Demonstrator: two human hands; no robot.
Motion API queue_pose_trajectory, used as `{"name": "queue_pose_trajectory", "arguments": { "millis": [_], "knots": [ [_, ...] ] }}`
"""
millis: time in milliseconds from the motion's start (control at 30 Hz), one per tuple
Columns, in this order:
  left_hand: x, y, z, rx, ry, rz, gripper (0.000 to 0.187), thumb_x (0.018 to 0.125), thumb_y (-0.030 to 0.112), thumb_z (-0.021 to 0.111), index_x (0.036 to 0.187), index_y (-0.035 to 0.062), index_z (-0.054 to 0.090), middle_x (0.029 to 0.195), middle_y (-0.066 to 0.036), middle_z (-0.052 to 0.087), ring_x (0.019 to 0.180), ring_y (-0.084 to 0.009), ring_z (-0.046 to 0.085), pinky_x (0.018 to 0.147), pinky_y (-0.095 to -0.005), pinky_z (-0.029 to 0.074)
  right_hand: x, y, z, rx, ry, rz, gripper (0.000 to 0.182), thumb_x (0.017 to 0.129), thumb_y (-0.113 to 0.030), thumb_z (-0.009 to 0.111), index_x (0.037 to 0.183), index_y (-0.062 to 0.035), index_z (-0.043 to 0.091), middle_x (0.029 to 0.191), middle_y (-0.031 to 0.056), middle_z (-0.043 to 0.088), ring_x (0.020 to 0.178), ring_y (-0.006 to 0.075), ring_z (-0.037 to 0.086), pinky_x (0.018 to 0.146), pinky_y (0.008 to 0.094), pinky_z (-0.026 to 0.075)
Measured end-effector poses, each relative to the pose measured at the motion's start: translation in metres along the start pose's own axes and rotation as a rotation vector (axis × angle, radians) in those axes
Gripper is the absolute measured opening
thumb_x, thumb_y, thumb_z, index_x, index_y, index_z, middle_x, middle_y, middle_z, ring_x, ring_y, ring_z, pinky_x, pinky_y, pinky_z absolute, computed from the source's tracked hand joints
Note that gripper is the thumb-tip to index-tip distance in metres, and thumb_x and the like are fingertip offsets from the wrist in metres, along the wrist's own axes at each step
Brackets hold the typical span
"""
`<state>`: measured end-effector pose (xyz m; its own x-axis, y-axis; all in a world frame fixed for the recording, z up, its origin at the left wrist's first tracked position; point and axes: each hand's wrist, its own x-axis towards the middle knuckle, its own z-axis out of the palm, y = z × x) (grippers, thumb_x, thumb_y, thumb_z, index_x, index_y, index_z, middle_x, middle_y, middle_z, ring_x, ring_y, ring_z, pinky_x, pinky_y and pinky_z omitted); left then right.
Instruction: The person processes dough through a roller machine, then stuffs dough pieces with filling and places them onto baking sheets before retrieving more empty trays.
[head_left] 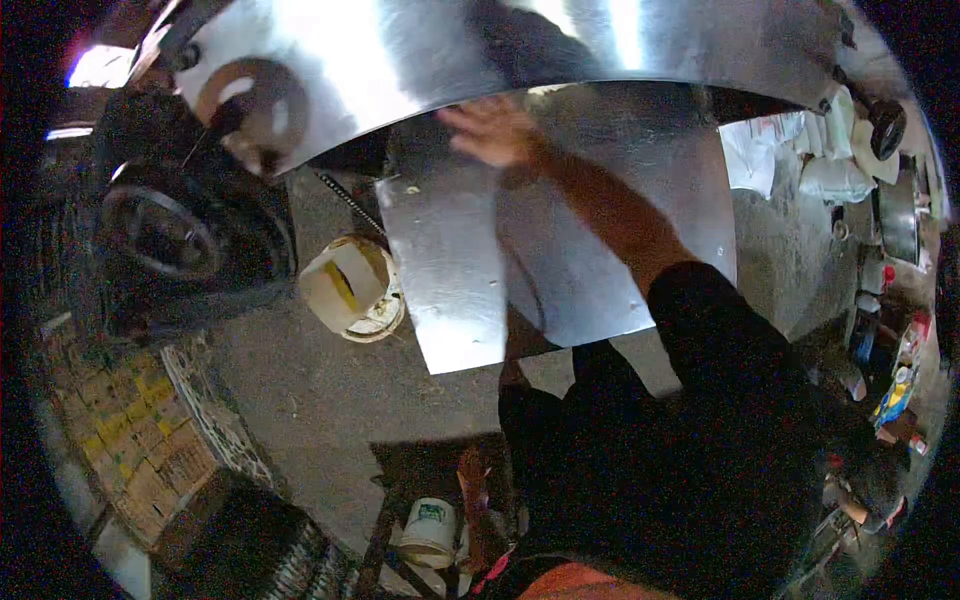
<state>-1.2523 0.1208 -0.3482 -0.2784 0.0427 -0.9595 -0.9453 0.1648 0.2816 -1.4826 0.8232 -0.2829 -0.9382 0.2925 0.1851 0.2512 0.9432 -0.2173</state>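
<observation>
A flat, shiny metal sheet (pixel 600 240) lies in front of me. My right hand (pixel 495 130) reaches across it, fingers spread and slightly blurred, over its far left part. Just beyond the fingertips runs the lower edge of a large curved sheet of polished metal (pixel 420 50). At the near edge of the flat sheet, only a short piece of my left arm (pixel 513 374) shows below a dark sleeve. My left hand is hidden, so I cannot tell what it holds.
Left of the sheet, a round tub (pixel 380 315) holds a pale block. A dark wheel (pixel 165 230) stands farther left, above stacked boxes (pixel 130 410). Another person's arm (pixel 475 490) is beside a white bucket (pixel 428 530). White bags (pixel 835 180) lie at the right.
</observation>
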Motion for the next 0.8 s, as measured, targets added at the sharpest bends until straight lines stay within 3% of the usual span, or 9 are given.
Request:
{"name": "queue_pose_trajectory", "arguments": {
  "millis": [100, 167, 267, 333, 433, 467, 533, 667, 800],
  "knots": [
    [-0.006, -0.004, 0.009, 0.013, 0.007, -0.001, 0.050, 0.088, 0.035, 0.051, 0.131, 0.0105, 0.042, 0.122, -0.010, 0.053, 0.109, -0.0247, 0.053, 0.091, -0.0509, 0.040, -0.054, 0.149, 0.011, -0.062, -0.066, -0.052, 0.048, 0.094, -0.044, 0.033, 0.131, -0.0152, 0.043, 0.133, 0.0141, 0.043, 0.125, 0.0291, 0.038, 0.106, 0.0465, 0.024],
    [-0.007, -0.004, 0.007, 0.009, -0.002, -0.001, 0.050, 0.088, 0.035, 0.050, 0.131, 0.0105, 0.042, 0.121, -0.009, 0.054, 0.109, -0.0248, 0.053, 0.091, -0.0507, 0.041, -0.108, 0.188, -0.017, -0.368, -0.130, 0.235, 0.047, 0.094, -0.043, 0.033, 0.133, -0.0174, 0.041, 0.136, 0.0117, 0.040, 0.128, 0.0285, 0.034, 0.106, 0.0482, 0.024],
    [0.002, -0.011, -0.006, -0.068, -0.037, 0.013, 0.050, 0.088, 0.036, 0.049, 0.132, 0.0104, 0.042, 0.121, -0.009, 0.054, 0.109, -0.0248, 0.053, 0.090, -0.0505, 0.041, -0.161, 0.132, -0.041, -0.308, 0.215, 0.736, 0.054, 0.094, -0.043, 0.031, 0.142, -0.0184, 0.026, 0.146, 0.0075, 0.025, 0.137, 0.0274, 0.014, 0.107, 0.0559, 0.009],
    [0.008, -0.003, -0.012, -0.023, -0.086, 0.071, 0.051, 0.088, 0.036, 0.048, 0.132, 0.0104, 0.042, 0.121, -0.009, 0.054, 0.109, -0.0249, 0.053, 0.090, -0.0503, 0.042, -0.185, 0.078, 0.001, -0.470, 0.319, 1.028, 0.056, 0.095, -0.044, 0.030, 0.143, -0.0174, 0.022, 0.146, 0.0119, 0.023, 0.136, 0.0318, 0.015, 0.105, 0.0578, 0.012],
    [-0.006, 0.044, 0.001, 0.904, -0.249, 0.414, 0.049, 0.089, 0.036, 0.046, 0.132, 0.0107, 0.042, 0.119, -0.008, 0.056, 0.105, -0.0233, 0.055, 0.085, -0.0455, 0.045, -0.112, -0.069, -0.063, -0.113, -0.252, 1.153, 0.059, 0.093, -0.048, 0.032, 0.142, -0.0176, 0.023, 0.147, 0.0160, 0.019, 0.135, 0.0375, 0.014, 0.104, 0.0592, 0.014],
    [-0.003, 0.056, 0.000, 1.200, -0.289, 0.549, 0.049, 0.090, 0.036, 0.046, 0.131, 0.0108, 0.042, 0.118, -0.008, 0.056, 0.104, -0.0228, 0.056, 0.083, -0.0438, 0.046, -0.102, -0.094, -0.026, -0.123, -0.131, 0.881, 0.060, 0.091, -0.049, 0.035, 0.141, -0.0167, 0.025, 0.146, 0.0156, 0.019, 0.134, 0.0382, 0.015, 0.103, 0.0611, 0.014],
    [0.032, 0.056, -0.022, -0.130, -0.414, -0.174, 0.045, 0.090, 0.031, 0.049, 0.130, 0.0109, 0.045, 0.116, -0.005, 0.057, 0.100, -0.0188, 0.058, 0.079, -0.0367, 0.048, -0.098, -0.127, 0.023, -0.133, 0.096, 0.315, 0.062, 0.087, -0.050, 0.042, 0.138, -0.0148, 0.031, 0.145, 0.0147, 0.021, 0.133, 0.0397, 0.017, 0.101, 0.0650, 0.014],
    [-0.010, 0.099, -0.018, 0.395, -0.228, 0.439, 0.040, 0.089, 0.028, 0.052, 0.125, 0.0108, 0.049, 0.115, -0.006, 0.058, 0.097, -0.0195, 0.058, 0.076, -0.0327, 0.048, -0.141, -0.104, -0.016, -0.209, -0.138, 0.352, 0.060, 0.087, -0.047, 0.044, 0.139, -0.0200, 0.031, 0.147, 0.0131, 0.019, 0.134, 0.0404, 0.015, 0.101, 0.0652, 0.012],
    [0.000, 0.112, -0.042, 0.230, -0.119, 0.201, 0.039, 0.089, 0.028, 0.051, 0.124, 0.0101, 0.049, 0.114, -0.006, 0.058, 0.098, -0.0200, 0.058, 0.077, -0.0331, 0.048, -0.250, -0.003, -0.012, -0.377, 0.088, 0.632, 0.061, 0.084, -0.042, 0.052, 0.138, -0.0245, 0.032, 0.143, 0.0110, 0.027, 0.130, 0.0399, 0.022, 0.095, 0.0657, 0.022]
  ]
}}
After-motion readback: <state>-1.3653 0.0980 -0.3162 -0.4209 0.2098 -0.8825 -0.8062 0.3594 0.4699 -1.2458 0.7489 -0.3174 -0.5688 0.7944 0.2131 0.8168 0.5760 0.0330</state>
